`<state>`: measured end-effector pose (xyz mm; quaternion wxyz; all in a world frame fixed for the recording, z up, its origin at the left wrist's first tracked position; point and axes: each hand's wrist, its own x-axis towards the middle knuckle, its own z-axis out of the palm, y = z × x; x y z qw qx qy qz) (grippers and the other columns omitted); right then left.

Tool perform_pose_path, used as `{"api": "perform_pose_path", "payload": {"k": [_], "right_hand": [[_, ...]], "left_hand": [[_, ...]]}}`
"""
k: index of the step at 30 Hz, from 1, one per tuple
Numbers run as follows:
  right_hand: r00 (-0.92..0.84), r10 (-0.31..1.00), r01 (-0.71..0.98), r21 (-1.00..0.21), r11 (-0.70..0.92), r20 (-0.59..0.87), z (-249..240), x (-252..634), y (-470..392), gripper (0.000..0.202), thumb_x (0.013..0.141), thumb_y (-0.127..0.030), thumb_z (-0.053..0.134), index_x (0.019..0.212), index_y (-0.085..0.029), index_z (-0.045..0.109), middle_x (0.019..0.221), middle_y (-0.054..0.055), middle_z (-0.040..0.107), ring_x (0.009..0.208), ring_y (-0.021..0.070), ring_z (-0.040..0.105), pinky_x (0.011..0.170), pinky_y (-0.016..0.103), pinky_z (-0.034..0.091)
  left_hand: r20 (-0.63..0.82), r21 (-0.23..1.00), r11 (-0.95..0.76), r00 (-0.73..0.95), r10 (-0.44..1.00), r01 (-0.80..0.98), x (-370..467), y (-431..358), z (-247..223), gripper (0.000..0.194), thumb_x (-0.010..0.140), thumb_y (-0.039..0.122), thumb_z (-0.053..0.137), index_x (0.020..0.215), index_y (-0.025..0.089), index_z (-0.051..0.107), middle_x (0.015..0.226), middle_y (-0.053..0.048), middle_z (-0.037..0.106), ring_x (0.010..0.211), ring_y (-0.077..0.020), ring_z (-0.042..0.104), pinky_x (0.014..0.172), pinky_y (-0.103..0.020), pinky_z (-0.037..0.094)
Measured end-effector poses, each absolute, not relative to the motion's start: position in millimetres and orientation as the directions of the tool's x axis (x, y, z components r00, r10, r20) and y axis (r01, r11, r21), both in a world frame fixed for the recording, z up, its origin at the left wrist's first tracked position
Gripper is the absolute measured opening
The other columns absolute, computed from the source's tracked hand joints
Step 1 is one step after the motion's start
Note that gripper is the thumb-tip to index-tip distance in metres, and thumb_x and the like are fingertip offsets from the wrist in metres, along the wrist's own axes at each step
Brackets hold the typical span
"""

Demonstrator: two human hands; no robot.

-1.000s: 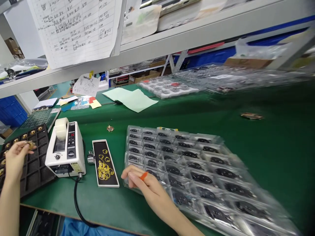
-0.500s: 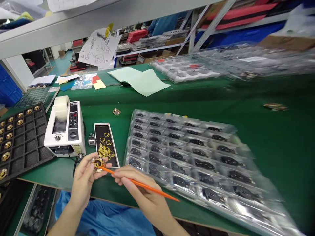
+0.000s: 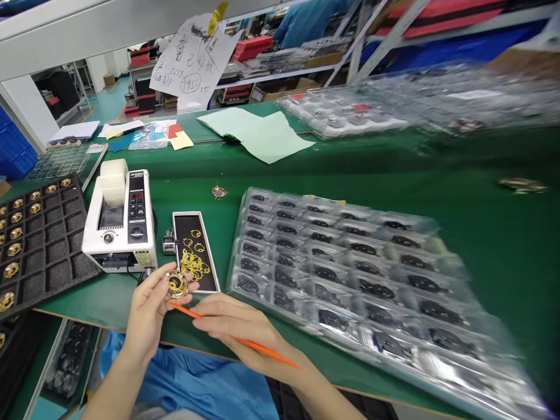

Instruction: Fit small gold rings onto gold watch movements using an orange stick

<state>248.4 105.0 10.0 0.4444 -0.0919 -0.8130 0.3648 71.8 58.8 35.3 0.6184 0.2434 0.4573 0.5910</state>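
Observation:
My left hand [image 3: 151,303] pinches a round gold watch part [image 3: 176,284] between thumb and fingers, its open face turned up. In my right hand [image 3: 245,326] lies a thin orange stick [image 3: 266,350], its tip just below the watch part. Behind my left hand, a white-rimmed box [image 3: 210,256] with a black bottom holds several thin yellow rings [image 3: 192,261]. A small silver counter [image 3: 168,242] touches the box's left side.
A white tape dispenser [image 3: 142,233] stands left of the box. Farther left is a black compartment tray [image 3: 59,251] with gold parts. Clear plastic trays [image 3: 332,274] of black parts fill the right. One gold part [image 3: 219,191] lies behind; green paper [image 3: 271,137] lies farther back.
The stick's tip has come away from the watch part and now points below it. The watch part faces up more. My right hand has turned, and the whole view has shifted a little.

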Motion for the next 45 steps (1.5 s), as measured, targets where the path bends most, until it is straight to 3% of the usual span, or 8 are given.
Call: {"api": "perform_pose_path", "payload": {"k": [3,12,15,20,25,30,37,45], "right_hand": [[-0.586,0.441,-0.136,-0.619,0.773,0.68,15,253,102,0.03,0.096,-0.012,0.049,0.118,-0.023,0.066,0.098,0.009,0.075,0.09,0.017,0.071,0.074,0.03,0.059],[-0.245,0.686,0.092,-0.688,0.72,0.685,22,236,91,0.031,0.09,-0.008,0.057,0.112,-0.025,0.07,0.087,0.006,0.076,0.073,0.0185,0.071,0.063,0.032,0.061],[-0.271,0.609,0.128,-0.599,0.791,0.746,12,229,91,0.038,0.089,-0.004,0.055,0.119,-0.023,0.067,0.093,0.007,0.077,0.082,0.0196,0.072,0.07,0.033,0.061],[-0.457,0.368,0.24,-0.286,0.928,0.81,3,230,93,0.037,0.091,-0.004,0.052,0.124,-0.016,0.063,0.103,0.013,0.076,0.093,0.0237,0.071,0.074,0.037,0.061],[-0.394,0.52,0.159,-0.501,0.851,0.758,17,242,96,0.032,0.091,-0.005,0.053,0.116,-0.021,0.066,0.096,0.009,0.076,0.084,0.0192,0.071,0.07,0.032,0.059],[-0.183,0.725,0.1,-0.721,0.685,0.664,23,255,98,0.029,0.091,-0.008,0.053,0.107,-0.025,0.07,0.089,0.006,0.074,0.078,0.0193,0.068,0.067,0.033,0.056],[-0.155,0.768,0.031,-0.774,0.632,0.621,16,258,96,0.028,0.096,-0.015,0.047,0.103,-0.026,0.071,0.082,0.004,0.069,0.075,0.0176,0.064,0.066,0.03,0.053],[-0.196,0.766,0.086,-0.767,0.636,0.613,13,261,91,0.027,0.098,-0.015,0.041,0.101,-0.023,0.067,0.082,0.004,0.065,0.075,0.0176,0.062,0.065,0.03,0.05]], "left_hand": [[-0.272,0.846,0.165,-0.143,0.952,-0.508,74,58,33,0.046,0.08,0.038,0.073,0.121,0.017,0.066,0.107,-0.012,0.076,0.104,-0.0334,0.071,0.087,-0.041,0.058],[-0.159,0.875,0.084,-0.119,0.98,-0.477,85,51,29,0.044,0.083,0.038,0.072,0.124,0.023,0.065,0.12,-0.01,0.072,0.11,-0.0303,0.068,0.092,-0.042,0.057],[-0.171,0.87,0.095,-0.115,0.979,-0.483,85,52,29,0.045,0.082,0.039,0.072,0.123,0.022,0.066,0.119,-0.01,0.072,0.109,-0.0299,0.069,0.094,-0.042,0.056],[-0.264,0.852,0.171,-0.125,0.956,-0.495,81,57,27,0.047,0.077,0.036,0.076,0.12,0.02,0.068,0.108,-0.011,0.076,0.105,-0.0301,0.071,0.09,-0.039,0.057],[-0.268,0.866,0.177,-0.136,0.954,-0.468,79,60,19,0.041,0.069,0.029,0.083,0.106,0.016,0.072,0.098,-0.01,0.078,0.09,-0.0262,0.075,0.073,-0.03,0.061],[-0.261,0.876,0.183,-0.121,0.958,-0.446,79,59,19,0.04,0.067,0.022,0.083,0.105,0.015,0.071,0.095,-0.01,0.078,0.089,-0.0266,0.076,0.074,-0.03,0.061],[-0.265,0.887,0.171,-0.17,0.949,-0.429,84,63,24,0.03,0.066,0.021,0.081,0.092,0.013,0.069,0.077,-0.007,0.078,0.07,-0.0218,0.076,0.054,-0.021,0.057],[-0.195,0.939,0.109,-0.246,0.949,-0.325,90,63,21,0.018,0.065,0.018,0.076,0.075,0.014,0.062,0.059,-0.001,0.069,0.044,-0.0119,0.064,0.034,-0.014,0.039]]}}
